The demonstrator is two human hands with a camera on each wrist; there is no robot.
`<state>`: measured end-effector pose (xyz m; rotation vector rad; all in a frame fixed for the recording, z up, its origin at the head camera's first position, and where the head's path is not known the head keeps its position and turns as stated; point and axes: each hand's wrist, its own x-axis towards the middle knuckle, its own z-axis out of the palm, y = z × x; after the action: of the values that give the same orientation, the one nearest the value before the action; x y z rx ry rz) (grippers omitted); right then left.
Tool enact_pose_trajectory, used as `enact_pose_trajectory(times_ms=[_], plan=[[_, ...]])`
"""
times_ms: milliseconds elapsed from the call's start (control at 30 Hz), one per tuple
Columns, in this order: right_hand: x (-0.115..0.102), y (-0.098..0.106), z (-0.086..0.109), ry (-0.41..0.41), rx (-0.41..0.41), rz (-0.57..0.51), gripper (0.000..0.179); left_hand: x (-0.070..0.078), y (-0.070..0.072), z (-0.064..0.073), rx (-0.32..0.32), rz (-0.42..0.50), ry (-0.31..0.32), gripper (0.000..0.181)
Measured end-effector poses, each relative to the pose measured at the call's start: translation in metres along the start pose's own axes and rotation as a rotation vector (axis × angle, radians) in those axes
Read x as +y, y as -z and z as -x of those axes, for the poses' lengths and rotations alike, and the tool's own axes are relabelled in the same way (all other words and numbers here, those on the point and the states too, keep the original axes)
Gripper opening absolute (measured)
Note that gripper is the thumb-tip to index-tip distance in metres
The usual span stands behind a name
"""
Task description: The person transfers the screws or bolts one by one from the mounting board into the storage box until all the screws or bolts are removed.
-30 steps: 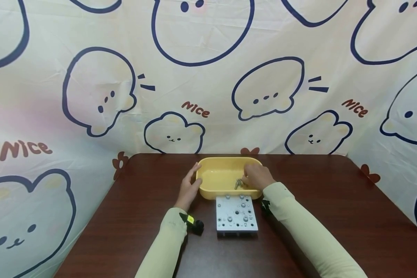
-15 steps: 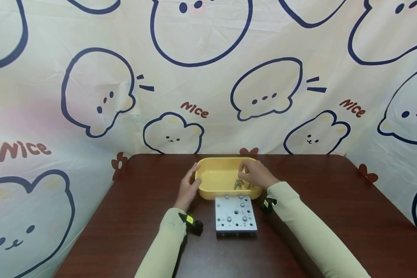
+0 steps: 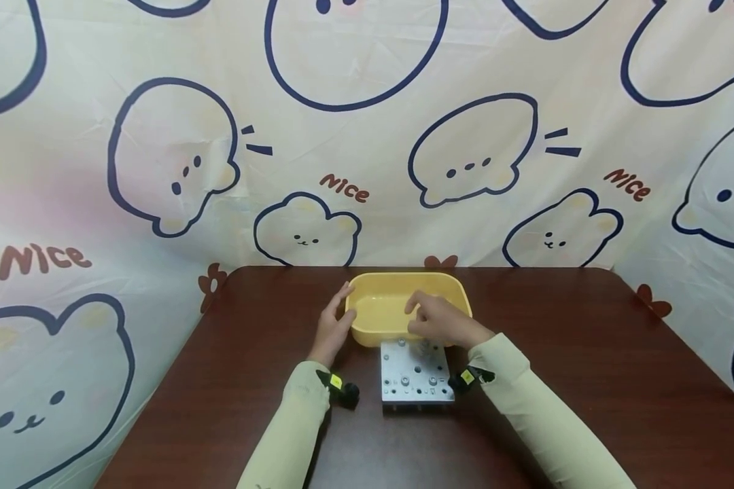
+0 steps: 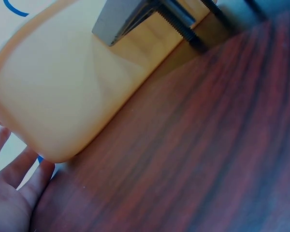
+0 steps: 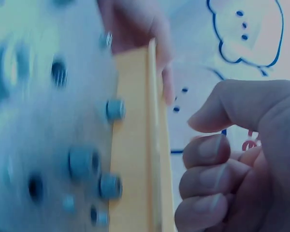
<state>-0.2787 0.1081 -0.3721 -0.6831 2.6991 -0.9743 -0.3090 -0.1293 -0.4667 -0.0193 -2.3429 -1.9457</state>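
A yellow tray point(image 3: 373, 335) stands near the table's far edge. My left hand point(image 3: 332, 331) rests against its left end, fingers extended. In the left wrist view those fingers point(image 4: 20, 166) touch the tray's rounded corner. My right hand point(image 3: 443, 319) hovers over the tray's near right part. The right wrist view shows its fingers point(image 5: 205, 179) curled, with no object visible in them. Directly in front of the tray is a silvery metal plate point(image 3: 397, 370) with holes and several socket-head bolts point(image 5: 115, 110). Threaded shanks point(image 4: 176, 21) stick out beneath the plate. The right hand hides part of the tray's inside.
The dark brown wooden table point(image 3: 269, 339) extends around the tray and plate. A cartoon-printed cloth point(image 3: 379, 149) hangs behind the table and at both sides. Black wrist cameras, one on the left sleeve point(image 3: 308, 397) and one on the right, sit close to the plate.
My right hand has come out of the tray's right side, moving left and nearer to me; its finger and thumb have parted. Bolts seen in the tray are now hidden. My left hand stays put.
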Motion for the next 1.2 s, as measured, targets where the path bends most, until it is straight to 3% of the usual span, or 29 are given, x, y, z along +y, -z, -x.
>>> enact_pose_trajectory(times_ms=[200, 333, 433, 600, 900, 1200], plan=[[-0.012, -0.011, 0.009, 0.021, -0.068, -0.018, 0.027, -0.001, -0.002, -0.001, -0.006, 0.007, -0.018, 0.049], [-0.014, -0.020, 0.012, 0.083, -0.107, -0.012, 0.023, 0.000, -0.003, -0.001, -0.010, 0.010, -0.030, 0.050], [-0.014, -0.026, 0.015, 0.126, -0.148, -0.014, 0.023, 0.000, -0.004, -0.001, -0.007, 0.008, -0.017, 0.049], [-0.015, -0.035, 0.020, 0.117, -0.197, 0.000, 0.025, 0.000, -0.005, -0.002, -0.009, 0.009, 0.007, 0.048], [-0.015, -0.046, 0.019, 0.097, -0.126, 0.119, 0.019, 0.003, -0.005, -0.001, -0.013, 0.014, 0.021, 0.048], [-0.017, -0.051, 0.014, 0.066, -0.092, 0.125, 0.008, 0.005, -0.002, 0.000, -0.002, 0.004, 0.025, 0.048]])
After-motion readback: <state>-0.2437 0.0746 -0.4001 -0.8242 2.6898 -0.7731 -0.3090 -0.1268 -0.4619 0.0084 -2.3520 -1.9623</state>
